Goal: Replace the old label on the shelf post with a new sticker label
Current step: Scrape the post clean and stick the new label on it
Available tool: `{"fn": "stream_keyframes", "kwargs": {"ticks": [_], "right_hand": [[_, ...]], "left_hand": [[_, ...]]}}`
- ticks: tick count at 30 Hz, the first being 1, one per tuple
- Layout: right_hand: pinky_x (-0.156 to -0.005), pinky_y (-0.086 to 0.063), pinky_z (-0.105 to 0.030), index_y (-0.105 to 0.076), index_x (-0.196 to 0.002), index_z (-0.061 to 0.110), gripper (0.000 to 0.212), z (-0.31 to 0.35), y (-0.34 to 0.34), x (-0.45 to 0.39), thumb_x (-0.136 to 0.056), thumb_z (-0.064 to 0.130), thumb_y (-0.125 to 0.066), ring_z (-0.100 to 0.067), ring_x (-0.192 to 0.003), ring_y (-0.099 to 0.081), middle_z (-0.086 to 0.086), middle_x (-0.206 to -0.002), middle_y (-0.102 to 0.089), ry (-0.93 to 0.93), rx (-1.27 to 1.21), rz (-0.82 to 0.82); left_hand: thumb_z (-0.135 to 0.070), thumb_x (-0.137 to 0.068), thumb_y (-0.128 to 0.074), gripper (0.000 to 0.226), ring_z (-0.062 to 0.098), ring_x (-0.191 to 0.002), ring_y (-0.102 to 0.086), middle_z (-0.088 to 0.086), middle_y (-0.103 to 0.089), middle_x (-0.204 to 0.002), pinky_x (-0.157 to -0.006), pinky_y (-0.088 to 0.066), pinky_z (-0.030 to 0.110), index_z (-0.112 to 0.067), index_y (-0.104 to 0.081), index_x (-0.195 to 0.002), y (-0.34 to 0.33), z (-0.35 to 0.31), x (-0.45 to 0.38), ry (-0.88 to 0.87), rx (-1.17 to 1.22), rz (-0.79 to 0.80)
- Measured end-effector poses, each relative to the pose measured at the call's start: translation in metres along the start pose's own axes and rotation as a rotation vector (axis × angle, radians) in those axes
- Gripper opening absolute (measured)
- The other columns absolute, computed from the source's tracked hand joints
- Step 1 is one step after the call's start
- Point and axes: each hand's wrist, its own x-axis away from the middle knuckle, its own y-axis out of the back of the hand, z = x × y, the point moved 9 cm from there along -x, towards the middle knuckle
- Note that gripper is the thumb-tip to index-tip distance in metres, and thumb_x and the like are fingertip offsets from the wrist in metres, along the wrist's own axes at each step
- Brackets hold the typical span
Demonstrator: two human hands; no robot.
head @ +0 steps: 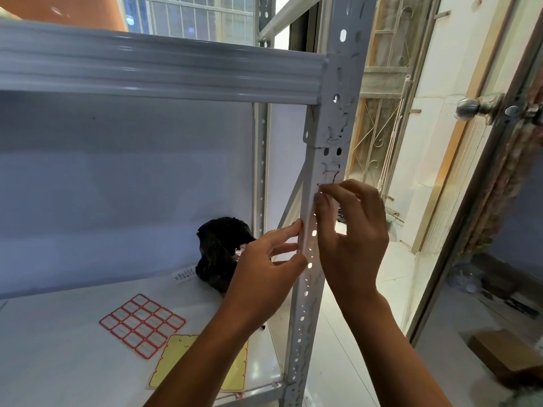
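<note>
The person stands close to the grey shelf post point(316, 218), both hands up against it. The right hand point(352, 230) has thumb and forefinger pinched together at the post's front face, on what looks like a thin pale label point(322, 191) with a trace of red edge; whether it is lifting or being pressed down I cannot tell. The left hand point(264, 259) is loosely spread and holds nothing, its fingertips point(298, 224) resting against the post's side to steady it. Such a label is feather-light, limp and tears easily, so I would take it by a lifted corner and draw slowly along the metal. On the shelf point(44, 362) below lie a sheet of red-bordered stickers point(142, 325), a yellow backing sheet point(173, 362) and a crumpled black bag point(219, 251).
</note>
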Motion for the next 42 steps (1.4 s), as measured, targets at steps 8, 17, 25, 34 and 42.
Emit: {"fn": "stream_keyframes", "kwargs": {"ticks": [8, 17, 25, 34, 42], "right_hand": [[-0.086, -0.042, -0.019, -0.073, -0.107, 0.003, 0.016, 0.005, -0.005, -0.003, -0.099, 0.016, -0.067, -0.028, -0.095, -0.064, -0.014, -0.102, -0.073, -0.002, 0.073, 0.03], [-0.08, -0.04, -0.027, -0.058, -0.11, 0.009, 0.014, -0.005, -0.017, -0.016, -0.107, 0.018, -0.048, -0.019, -0.097, -0.05, -0.006, -0.104, -0.057, -0.193, 0.099, 0.19], [-0.075, -0.05, -0.016, -0.058, -0.106, 0.019, 0.007, -0.035, -0.004, -0.015, -0.106, 0.025, -0.053, -0.008, -0.084, -0.064, 0.004, -0.096, -0.066, -0.425, -0.136, 0.178], [-0.084, -0.064, -0.028, -0.076, -0.105, 0.012, 0.012, -0.034, 0.015, -0.017, -0.095, 0.019, -0.073, -0.013, -0.091, -0.075, 0.001, -0.098, -0.078, -0.438, -0.297, 0.003], [-0.079, -0.059, -0.024, -0.077, -0.106, 0.003, 0.016, -0.002, 0.011, -0.016, -0.094, 0.013, -0.075, -0.02, -0.088, -0.072, -0.008, -0.098, -0.077, -0.118, -0.241, 0.067]], "left_hand": [[-0.039, -0.089, -0.063, 0.047, 0.002, -0.117, -0.063, -0.018, -0.059, -0.141, -0.075, -0.038, 0.006, -0.045, -0.057, -0.135, 0.0, -0.001, 0.0, -0.008, -0.016, 0.009], [-0.051, -0.087, -0.064, 0.048, 0.0, -0.116, -0.063, -0.021, -0.06, -0.139, -0.076, -0.04, 0.007, -0.047, -0.056, -0.134, 0.001, -0.007, 0.002, -0.018, 0.008, 0.027], [-0.043, -0.091, -0.064, 0.046, 0.001, -0.118, -0.061, -0.019, -0.056, -0.143, -0.074, -0.037, 0.006, -0.049, -0.053, -0.136, -0.001, -0.004, 0.002, 0.007, -0.006, 0.038], [-0.05, -0.085, -0.061, 0.04, -0.002, -0.112, -0.061, -0.02, -0.058, -0.14, -0.088, -0.045, 0.019, -0.06, -0.052, -0.123, -0.001, -0.005, 0.002, -0.001, 0.012, 0.055], [-0.045, -0.082, -0.057, 0.043, 0.0, -0.116, -0.062, -0.02, -0.059, -0.14, -0.09, -0.046, 0.023, -0.056, -0.053, -0.124, 0.0, -0.006, 0.002, 0.007, 0.048, 0.065]]}}
